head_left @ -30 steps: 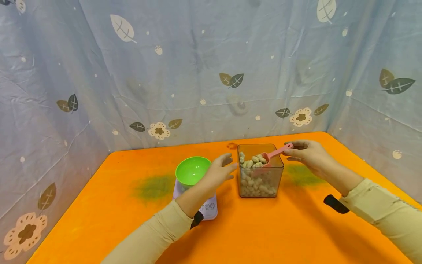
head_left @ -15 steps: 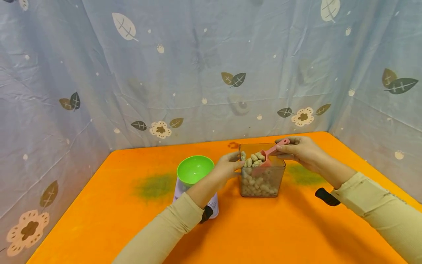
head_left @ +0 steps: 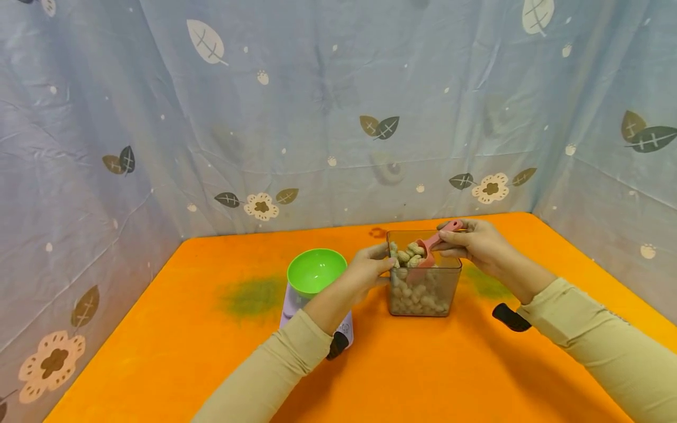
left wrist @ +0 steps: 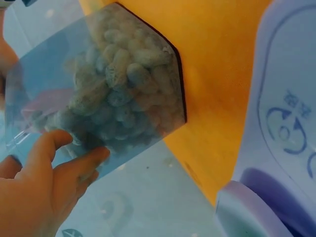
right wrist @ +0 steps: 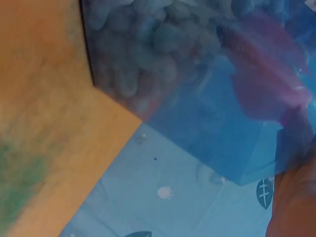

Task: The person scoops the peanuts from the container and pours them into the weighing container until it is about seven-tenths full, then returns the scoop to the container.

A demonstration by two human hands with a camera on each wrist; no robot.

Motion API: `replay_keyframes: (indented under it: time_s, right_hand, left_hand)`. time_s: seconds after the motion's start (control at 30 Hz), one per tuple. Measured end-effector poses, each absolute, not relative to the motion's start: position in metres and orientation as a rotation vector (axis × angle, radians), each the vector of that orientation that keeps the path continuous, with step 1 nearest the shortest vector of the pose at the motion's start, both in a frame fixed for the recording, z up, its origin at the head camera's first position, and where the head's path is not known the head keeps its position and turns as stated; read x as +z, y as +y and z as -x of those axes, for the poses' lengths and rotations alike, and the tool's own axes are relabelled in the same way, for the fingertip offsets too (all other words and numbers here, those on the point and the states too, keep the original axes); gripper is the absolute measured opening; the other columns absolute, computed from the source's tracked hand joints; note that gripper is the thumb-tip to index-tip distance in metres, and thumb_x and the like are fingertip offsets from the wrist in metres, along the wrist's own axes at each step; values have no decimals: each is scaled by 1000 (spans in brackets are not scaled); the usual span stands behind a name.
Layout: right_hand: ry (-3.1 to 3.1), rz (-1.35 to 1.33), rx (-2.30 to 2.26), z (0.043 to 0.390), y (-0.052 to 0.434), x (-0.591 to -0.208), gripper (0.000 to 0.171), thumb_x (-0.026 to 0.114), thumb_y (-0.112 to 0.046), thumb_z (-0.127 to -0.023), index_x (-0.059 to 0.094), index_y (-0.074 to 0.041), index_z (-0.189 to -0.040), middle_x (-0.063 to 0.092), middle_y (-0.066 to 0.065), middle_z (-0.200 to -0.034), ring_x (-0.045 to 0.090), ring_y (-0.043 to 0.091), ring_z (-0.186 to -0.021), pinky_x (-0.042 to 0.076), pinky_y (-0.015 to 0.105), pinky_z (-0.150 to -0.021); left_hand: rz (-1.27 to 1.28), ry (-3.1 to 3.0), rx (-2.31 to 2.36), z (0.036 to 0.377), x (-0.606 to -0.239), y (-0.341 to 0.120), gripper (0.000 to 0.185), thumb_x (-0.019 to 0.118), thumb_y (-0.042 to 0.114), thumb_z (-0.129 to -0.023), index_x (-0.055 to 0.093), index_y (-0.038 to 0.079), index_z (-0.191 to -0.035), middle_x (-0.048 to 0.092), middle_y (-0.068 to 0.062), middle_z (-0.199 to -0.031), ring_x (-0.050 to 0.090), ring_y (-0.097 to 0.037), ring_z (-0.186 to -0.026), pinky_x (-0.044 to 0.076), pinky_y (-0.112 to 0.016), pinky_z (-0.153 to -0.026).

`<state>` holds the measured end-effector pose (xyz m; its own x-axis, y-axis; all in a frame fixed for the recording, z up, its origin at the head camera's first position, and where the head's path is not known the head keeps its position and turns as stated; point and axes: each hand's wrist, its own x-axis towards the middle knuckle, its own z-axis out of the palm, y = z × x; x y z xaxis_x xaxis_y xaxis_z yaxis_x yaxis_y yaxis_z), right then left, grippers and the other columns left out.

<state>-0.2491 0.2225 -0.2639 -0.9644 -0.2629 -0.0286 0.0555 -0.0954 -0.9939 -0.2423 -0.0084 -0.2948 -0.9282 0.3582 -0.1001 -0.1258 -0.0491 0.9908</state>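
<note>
— Since a second ago, what has shifted?

— Both hands have closed in on the clear square container. A second back the left hand hovered short of it with fingers spread; now its fingertips rest against the container's left wall near the rim. The right hand has slid along the pink scoop towards its bowl.

— How do the fingers sit now?

— The left fingers are lightly bent and pressed to the clear wall, thumb and the others a little apart, not wrapped round anything. The right fingers are pinched on the scoop's handle over the far right corner of the container.

— And the scoop itself?

— Tilted, handle up towards the right hand, its bowl down among the peanuts heaped at the top (the right wrist view shows it only as a pink blur through the wall).

— Where does the container stand?

— On the orange table, just right of a white scale that carries a green bowl. Peanuts fill it nearly to the rim, as the left wrist view shows. Leaf-printed blue cloth hangs behind.
</note>
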Motion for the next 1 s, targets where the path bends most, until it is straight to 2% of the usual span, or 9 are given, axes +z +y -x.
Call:
replay_keyframes:
  time_s: [0.13,0.3,0.4,0.57,0.67,0.83,1.0]
  right_hand:
    - [1914,205,-2230,249,221,-265,8,52,-2,-99,58,1,-104,72,8,-84,71,13,-75,58,21,-70]
    - [1877,169,-2279,249,220,-266,14,52,-3,-99,64,-6,-92,72,9,-83,72,14,-72,58,21,-68]
    - [1837,184,-2306,249,221,-267,14,52,-2,-99,64,-5,-93,72,10,-83,72,14,-74,58,20,-67]
    - [1729,197,-2375,247,222,-270,11,52,-2,-99,62,-1,-94,72,12,-83,72,16,-78,58,21,-67]
    - [1692,175,-2409,246,223,-270,6,53,-2,-98,55,3,-101,71,12,-85,72,17,-78,59,22,-69]
    - [1650,141,-2436,245,226,-271,19,52,-2,-98,43,7,-112,70,12,-88,72,16,-80,59,23,-72]
    - [1526,156,-2496,244,232,-274,7,50,0,-99,53,6,-101,70,15,-89,72,20,-83,58,25,-77]
  left_hand:
    - [-241,1897,2045,243,-294,-8,52,47,-1,-101,31,-1,-150,33,-21,-152,39,-37,-135,45,-46,-104]
    - [-241,1904,2039,243,-293,-9,50,47,0,-101,35,-1,-149,38,-19,-150,46,-35,-129,47,-43,-101]
    - [-243,1915,2032,244,-293,-9,50,48,0,-101,35,-1,-149,38,-19,-150,47,-36,-128,48,-43,-100]
    - [-221,1929,2022,243,-294,-8,52,49,2,-101,32,0,-150,32,-20,-153,38,-37,-136,43,-47,-105]
    - [-220,1927,2027,242,-294,-7,52,49,2,-101,31,0,-150,31,-21,-153,37,-38,-136,42,-48,-106]
    - [-232,1935,2012,242,-293,-8,52,47,2,-102,31,1,-151,29,-21,-154,36,-37,-137,42,-48,-106]
    - [-253,1949,1991,243,-293,-10,52,47,3,-102,29,0,-151,31,-22,-153,51,-37,-124,45,-44,-103]
